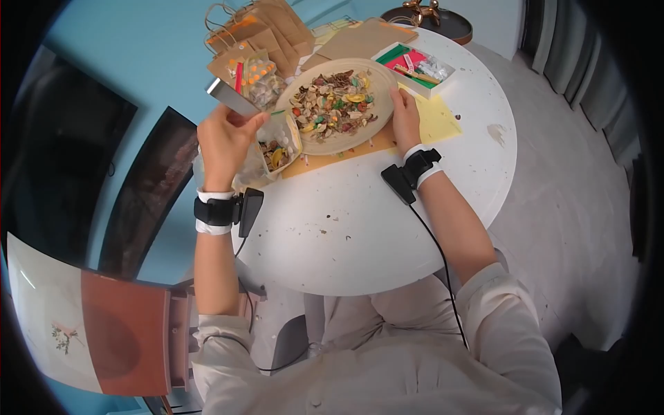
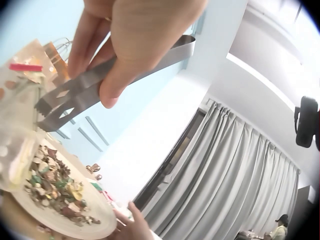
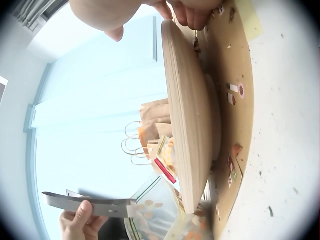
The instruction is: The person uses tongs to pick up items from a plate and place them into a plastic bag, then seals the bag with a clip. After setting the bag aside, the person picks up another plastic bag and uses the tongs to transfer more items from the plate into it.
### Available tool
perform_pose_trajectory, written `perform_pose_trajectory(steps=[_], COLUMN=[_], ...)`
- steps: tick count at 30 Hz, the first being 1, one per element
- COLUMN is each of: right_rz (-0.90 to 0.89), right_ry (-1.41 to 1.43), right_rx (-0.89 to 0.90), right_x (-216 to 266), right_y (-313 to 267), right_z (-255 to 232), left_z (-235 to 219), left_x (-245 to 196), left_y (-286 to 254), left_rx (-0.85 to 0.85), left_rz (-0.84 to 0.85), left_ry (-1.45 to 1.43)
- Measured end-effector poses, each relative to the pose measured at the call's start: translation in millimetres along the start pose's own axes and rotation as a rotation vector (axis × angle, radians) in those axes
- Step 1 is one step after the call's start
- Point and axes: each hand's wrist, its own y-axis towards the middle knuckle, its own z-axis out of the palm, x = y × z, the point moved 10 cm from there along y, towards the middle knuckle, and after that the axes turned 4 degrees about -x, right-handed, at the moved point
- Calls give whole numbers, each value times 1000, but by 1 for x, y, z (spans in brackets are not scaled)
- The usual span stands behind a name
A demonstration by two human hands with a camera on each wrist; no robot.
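1. Left hand [image 1: 225,138], upper left of the head view, grips metal tongs [image 1: 232,97] with thumb and fingers curled round both arms, pressing them nearly together. In the left wrist view the toothed tips [image 2: 52,107] appear to carry nothing.
2. Right hand [image 1: 404,117] lies at the right rim of the wooden plate [image 1: 387,72], above frame centre. The fingers [image 3: 192,12] curl over the plate edge, steadying it.
3. Recommended practice, as a judgement: the right hand should hold the rim firmly so the plate does not slide on the smooth tabletop. The tongs should be let open before lowering, then closed gently, since dried petals crush easily.
4. Plate contents: loose dried potpourri [image 1: 335,100], brittle, curled and irregular, in brown, yellow, green and red.
5. Clear plastic bag [image 1: 277,149], thin and limp, stands open just left of the plate, below the tongs, partly filled with the same mix.
6. Plate: shallow, round, pale, with a matte finish. It rests on a tan paper sheet [image 1: 325,162].
7. Farther out, at the upper frame: brown paper bags [image 1: 266,28] with handles, a yellow sheet [image 1: 436,121], and a shallow box [image 1: 415,66] of coloured strips.
8. Round white table [image 1: 360,228] is hard and speckled with crumbs.
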Motion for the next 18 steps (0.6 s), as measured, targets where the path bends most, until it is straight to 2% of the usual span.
perform_pose_trajectory(steps=[4, 6, 8, 11, 12, 15, 16, 18], right_rz=[16, 3, 36, 80, 93, 60, 90, 93], right_ry=[23, 26, 109, 202, 229, 185, 186, 235], right_rx=[28, 33, 75, 38, 10, 21, 14, 3], right_x=[13, 7, -23, -24, -24, -26, -29, -28], right_y=[-10, -2, 22, 26, 25, 29, 26, 25], right_z=[3, 1, 0, -9, -12, -8, -10, -8], left_z=[27, 56, 89, 125, 140, 169, 181, 190], left_x=[-13, -21, -24, -46, -47, -56, -53, -53], left_y=[12, 17, 24, 33, 35, 36, 37, 37], left_rx=[-53, 29, 74, 145, 235, 334, 375, 344], left_rz=[104, 117, 128, 262, 214, 267, 277, 328], left_ry=[-156, -235, -294, -337, -279, -309, -213, -240])
